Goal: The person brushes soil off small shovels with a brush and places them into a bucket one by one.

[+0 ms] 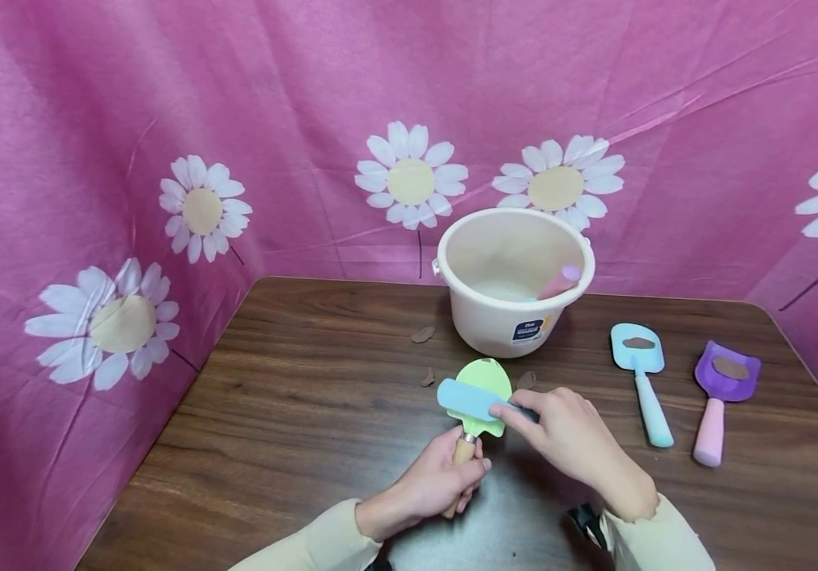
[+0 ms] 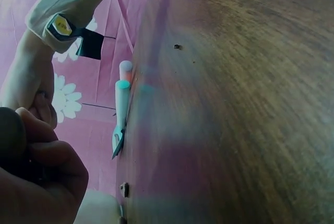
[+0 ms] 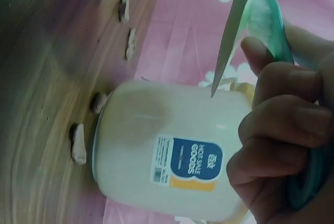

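Note:
My left hand (image 1: 444,476) grips the wooden handle of a lime-green shovel (image 1: 490,374), its head pointing away from me. In my right hand (image 1: 573,434) is a light blue trowel (image 1: 464,399) with a narrow, round-ended blade. That blade lies across the green shovel head in the head view; whether they touch is hard to tell. From the right wrist, the fingers curl round the trowel's teal handle (image 3: 308,182), and the green shovel's edge (image 3: 232,36) runs beside the blade. The left wrist view shows my left fingers (image 2: 55,156) curled, with the shovel mostly out of sight.
Behind the hands stands a cream bucket (image 1: 487,321) with a pink-handled tool (image 1: 560,282) inside. Flat brown pieces (image 1: 423,335) lie near it. To the right are a pale blue shovel (image 1: 651,408) and a purple scoop (image 1: 740,386), each bearing a brown piece. Pink cloth hangs behind.

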### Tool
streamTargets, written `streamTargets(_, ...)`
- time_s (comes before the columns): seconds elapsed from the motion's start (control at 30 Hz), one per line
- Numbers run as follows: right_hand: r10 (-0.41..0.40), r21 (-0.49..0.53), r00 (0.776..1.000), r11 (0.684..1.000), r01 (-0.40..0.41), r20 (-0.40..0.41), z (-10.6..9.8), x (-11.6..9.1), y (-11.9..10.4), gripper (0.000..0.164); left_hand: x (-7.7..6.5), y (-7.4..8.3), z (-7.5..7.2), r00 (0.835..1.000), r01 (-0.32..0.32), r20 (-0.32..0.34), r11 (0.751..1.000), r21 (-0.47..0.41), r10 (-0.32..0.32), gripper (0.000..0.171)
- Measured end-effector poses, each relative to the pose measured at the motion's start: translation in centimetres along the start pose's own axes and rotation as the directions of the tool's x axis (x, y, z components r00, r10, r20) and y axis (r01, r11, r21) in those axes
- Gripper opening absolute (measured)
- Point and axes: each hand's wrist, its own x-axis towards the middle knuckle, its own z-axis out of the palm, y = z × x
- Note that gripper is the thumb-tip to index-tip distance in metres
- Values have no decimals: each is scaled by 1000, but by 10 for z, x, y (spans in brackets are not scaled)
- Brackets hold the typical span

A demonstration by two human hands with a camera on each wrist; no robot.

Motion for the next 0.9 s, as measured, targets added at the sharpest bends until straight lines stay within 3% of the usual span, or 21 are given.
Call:
streamTargets(0.3,180,25,984,983,-180,11,-5,5,16,30,-2,-4,0,1000,-4,10,1000,18,4,13)
streamTargets(0.5,280,-22,959,960,-281,-37,-8,7,33,40,-3,-6,2,999,36,-42,995,91,-32,16)
streamTargets(0.7,287,-56,955,955,-291,-71,-9,3,41,39,-1,-1,0,994,71,-88,986,154,-57,26)
streamTargets(0.83,266,-57,956,960,-275,-122,-13,4,39,36,0,3,-3,997,33,-80,982,187,-18,28)
streamTargets(0.9,249,-50,959,965,-257,-137,-16,4,34,34,0,4,-5,995,8,-94,964,267,17,22)
